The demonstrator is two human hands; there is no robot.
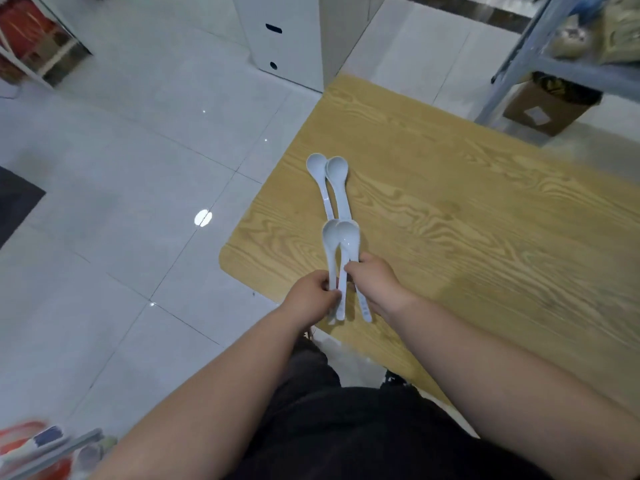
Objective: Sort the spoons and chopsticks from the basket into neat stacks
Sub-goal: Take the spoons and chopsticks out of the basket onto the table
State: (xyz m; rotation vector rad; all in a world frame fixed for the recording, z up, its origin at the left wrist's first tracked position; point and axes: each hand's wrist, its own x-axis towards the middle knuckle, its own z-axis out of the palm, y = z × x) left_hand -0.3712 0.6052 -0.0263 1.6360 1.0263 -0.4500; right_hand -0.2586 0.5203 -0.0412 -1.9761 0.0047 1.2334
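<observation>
Both hands, left point(313, 296) and right point(375, 280), pinch the handles of pale spoons point(341, 240), bowls pointing far; two more spoons point(332, 183) lie lengthwise on the bench point(485, 220).

The only view sat on my head, a wide-angle lens tilted forward and steeply down, close over my forearms, taking in the wooden table point(467, 220) at right and tiled floor point(121, 168) at left.

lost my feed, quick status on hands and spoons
Left hand and right hand both pinching held spoons by handles. Two more spoons lying side by side on table. Nothing blocking.
</observation>
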